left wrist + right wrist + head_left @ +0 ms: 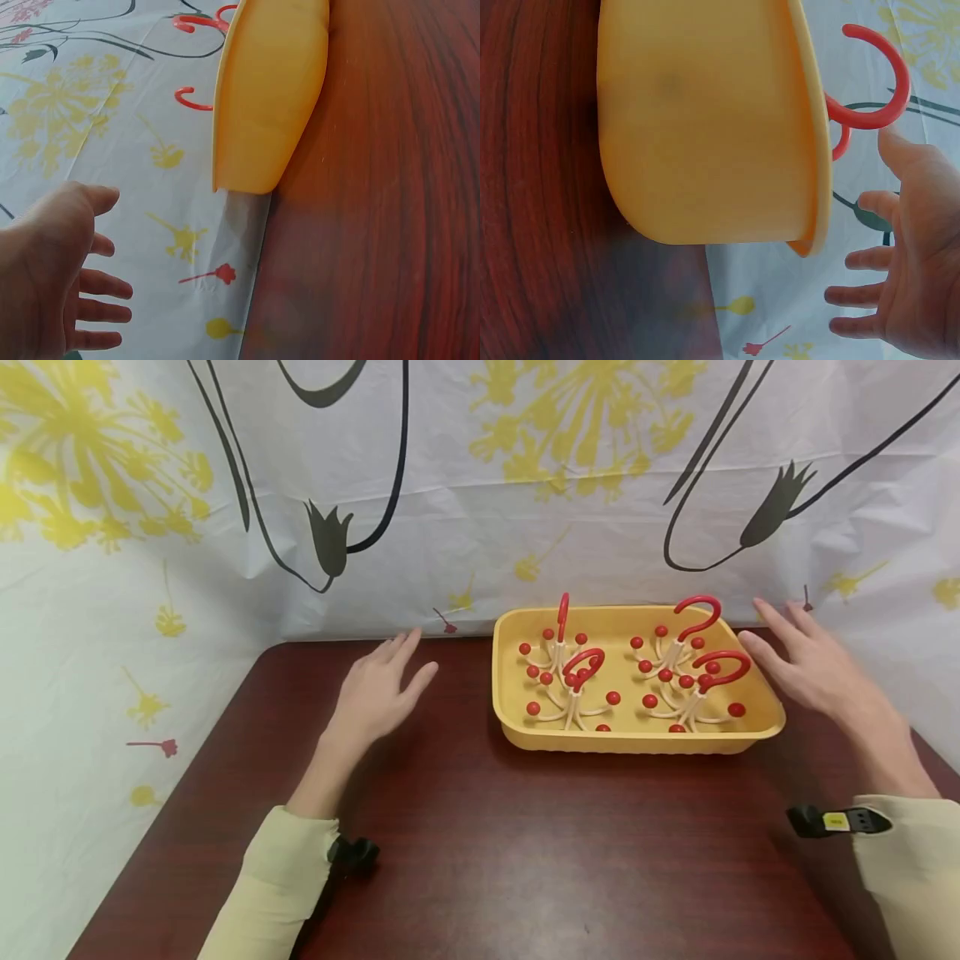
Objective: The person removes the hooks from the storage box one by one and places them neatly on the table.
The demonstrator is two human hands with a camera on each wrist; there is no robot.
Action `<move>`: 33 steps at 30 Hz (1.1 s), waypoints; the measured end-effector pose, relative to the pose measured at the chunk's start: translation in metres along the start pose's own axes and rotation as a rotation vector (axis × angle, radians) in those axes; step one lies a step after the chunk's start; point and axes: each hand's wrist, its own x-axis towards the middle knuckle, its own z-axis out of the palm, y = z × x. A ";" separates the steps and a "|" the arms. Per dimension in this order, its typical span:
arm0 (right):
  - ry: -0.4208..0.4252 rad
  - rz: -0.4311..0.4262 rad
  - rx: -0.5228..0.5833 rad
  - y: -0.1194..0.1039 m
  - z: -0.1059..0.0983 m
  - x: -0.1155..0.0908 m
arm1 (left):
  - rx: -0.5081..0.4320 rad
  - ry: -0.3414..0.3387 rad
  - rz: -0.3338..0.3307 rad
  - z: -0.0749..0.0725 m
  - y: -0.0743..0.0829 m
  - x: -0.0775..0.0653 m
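A yellow plastic tub stands at the back of the table, right of the middle. Inside it are several multi-armed hook hangers, among them a front left hanger and a front right hanger, each with a red hook on top and red balls on cream arms. The left hand hovers to the left of the tub with fingers spread, holding nothing. At the tub's right end the right hand is held with straight fingers, fingertips near the rim. In the right wrist view, its thumb overlaps a red hook.
A dark red-brown wooden table extends in front of the tub. Behind it hangs a white sheet printed with yellow and grey flowers, also covering the left side. Small black cameras are strapped at the left cuff and right cuff.
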 end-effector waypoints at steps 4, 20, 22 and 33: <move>-0.021 0.013 0.018 0.003 0.003 0.001 | -0.027 0.028 0.019 0.006 0.005 0.002; -0.103 0.023 0.057 0.023 0.015 0.006 | -0.172 -0.027 0.046 0.023 0.028 0.008; -0.111 0.022 0.057 0.024 0.016 0.006 | -0.189 -0.031 0.048 0.023 0.031 0.009; -0.066 0.000 -0.001 0.024 0.025 0.007 | -0.262 -0.005 0.094 0.031 0.046 0.014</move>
